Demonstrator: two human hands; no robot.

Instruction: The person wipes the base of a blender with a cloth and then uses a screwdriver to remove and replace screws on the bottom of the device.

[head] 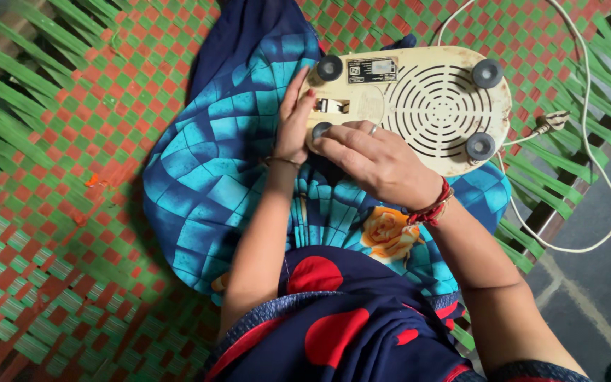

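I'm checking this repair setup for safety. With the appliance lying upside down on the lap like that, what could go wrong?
The cream appliance base rests on cloth-covered knees, steadied only by the left hand and right hand; it may tip off. Its white cord trails over the woven cot edge and might snag. Small parts from the open slot could drop through the weave.

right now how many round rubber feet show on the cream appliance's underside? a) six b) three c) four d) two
c, four dark feet sit around the vented underside of the cream appliance: two at the far edge, one at the near right, and one by the left hand and right hand, partly covered by fingers.
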